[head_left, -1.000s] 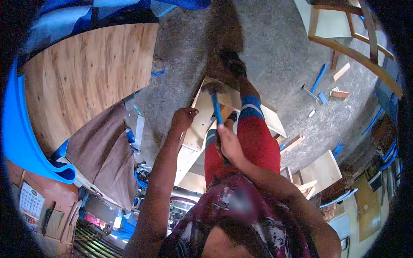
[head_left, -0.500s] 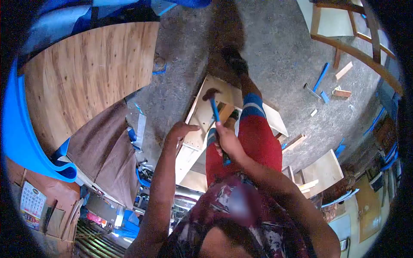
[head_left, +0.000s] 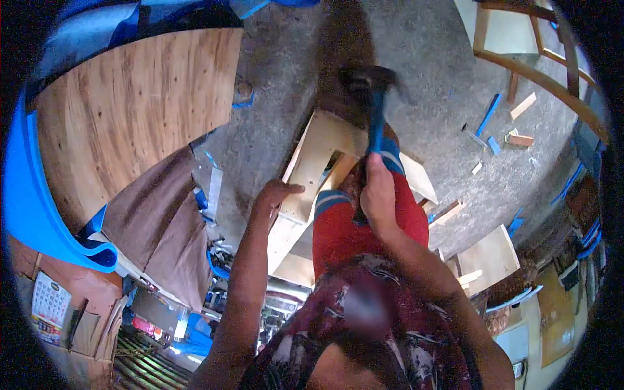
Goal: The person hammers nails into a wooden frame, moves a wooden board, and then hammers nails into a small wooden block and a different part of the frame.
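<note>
My right hand (head_left: pixel 379 195) is wrapped round the handle of a hammer (head_left: pixel 376 120) with a blue shaft. The hammer's dark head is raised and blurred by motion, over the far end of my right leg. My left hand (head_left: pixel 278 195) rests on the left edge of a pale wooden box-like piece (head_left: pixel 314 153), its thumb lying across the top and its other fingers hidden down the side. This piece stands between my left hand and my legs, with an opening on its right side.
A large plywood sheet (head_left: pixel 143 110) is at the upper left, above a brown cloth (head_left: pixel 162 221). Wood offcuts (head_left: pixel 523 106) and another hammer (head_left: pixel 474 138) lie on the concrete floor at the right. A wooden frame (head_left: pixel 533 73) stands at the upper right.
My right hand has moved up and to the right with the hammer, lifting its head away from the wooden piece. My left hand has barely moved.
</note>
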`<state>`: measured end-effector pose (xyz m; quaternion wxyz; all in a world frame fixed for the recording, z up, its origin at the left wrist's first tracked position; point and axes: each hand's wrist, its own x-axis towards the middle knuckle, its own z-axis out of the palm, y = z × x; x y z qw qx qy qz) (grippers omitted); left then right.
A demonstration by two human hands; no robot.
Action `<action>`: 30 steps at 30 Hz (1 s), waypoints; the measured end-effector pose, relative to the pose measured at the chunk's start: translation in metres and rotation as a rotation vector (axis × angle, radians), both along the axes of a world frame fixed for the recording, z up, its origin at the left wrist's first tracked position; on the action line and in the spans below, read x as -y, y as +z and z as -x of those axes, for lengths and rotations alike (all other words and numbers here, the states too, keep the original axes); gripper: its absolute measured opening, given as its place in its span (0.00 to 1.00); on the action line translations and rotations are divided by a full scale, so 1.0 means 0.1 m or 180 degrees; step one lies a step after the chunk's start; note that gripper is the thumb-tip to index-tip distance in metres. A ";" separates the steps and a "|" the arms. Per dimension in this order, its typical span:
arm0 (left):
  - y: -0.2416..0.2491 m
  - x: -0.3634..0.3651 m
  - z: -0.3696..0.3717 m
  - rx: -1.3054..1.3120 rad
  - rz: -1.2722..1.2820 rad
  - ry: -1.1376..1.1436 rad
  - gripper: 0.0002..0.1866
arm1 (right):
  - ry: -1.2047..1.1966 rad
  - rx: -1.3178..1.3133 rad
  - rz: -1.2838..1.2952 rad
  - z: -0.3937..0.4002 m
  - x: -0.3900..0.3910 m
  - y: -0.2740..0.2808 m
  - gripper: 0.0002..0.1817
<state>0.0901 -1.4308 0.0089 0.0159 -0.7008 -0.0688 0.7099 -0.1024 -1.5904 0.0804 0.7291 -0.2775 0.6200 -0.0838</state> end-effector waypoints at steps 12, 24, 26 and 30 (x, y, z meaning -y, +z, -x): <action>0.07 0.04 0.07 0.0466 0.0490 -0.0387 0.21 | -0.0532 0.0026 -0.0247 -0.08 0.23 0.21 0.29; 0.13 0.02 0.06 0.0130 0.0202 0.0609 0.21 | -0.0581 0.0207 -0.0116 0.00 0.14 0.14 0.26; 0.23 0.15 0.08 0.0369 0.0182 -0.0122 0.19 | -0.0404 -0.0233 0.0062 0.16 -0.68 -0.29 0.24; 0.24 0.03 0.11 0.0264 0.0266 0.0461 0.16 | 0.1348 -0.0406 -0.1014 0.16 -0.84 -0.11 0.33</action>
